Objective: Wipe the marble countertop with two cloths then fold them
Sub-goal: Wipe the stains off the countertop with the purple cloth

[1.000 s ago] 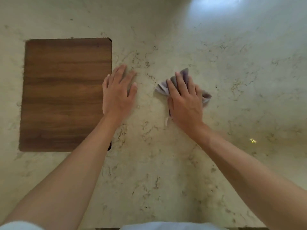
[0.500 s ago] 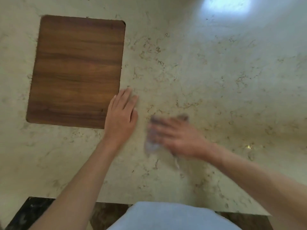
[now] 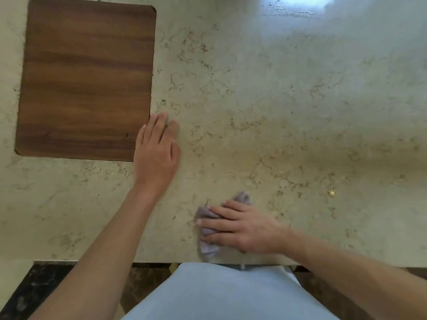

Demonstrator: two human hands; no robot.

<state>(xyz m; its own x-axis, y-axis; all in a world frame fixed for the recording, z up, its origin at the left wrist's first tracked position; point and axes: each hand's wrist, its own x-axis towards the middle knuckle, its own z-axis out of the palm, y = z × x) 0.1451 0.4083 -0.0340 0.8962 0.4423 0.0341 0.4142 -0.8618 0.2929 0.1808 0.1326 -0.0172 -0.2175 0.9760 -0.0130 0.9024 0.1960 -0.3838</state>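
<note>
A crumpled grey-lilac cloth [image 3: 207, 247] lies on the beige marble countertop [image 3: 277, 112], close to its front edge. My right hand [image 3: 245, 229] presses down on the cloth with fingers spread and pointing left, so only the cloth's ends stick out. My left hand [image 3: 157, 153] rests flat on the marble farther back, its fingers touching the lower right corner of a wooden board. No cloth shows under the left hand, and I see no second cloth.
A brown wooden board [image 3: 85, 79] is set flat at the back left. A small gold speck [image 3: 331, 192] sits on the marble to the right. The counter's front edge [image 3: 92, 260] runs just below my right hand, with dark floor beneath it.
My right hand has dragged the cloth from the middle of the counter toward the front edge. The left hand kept its place beside the board while the view shifted back.
</note>
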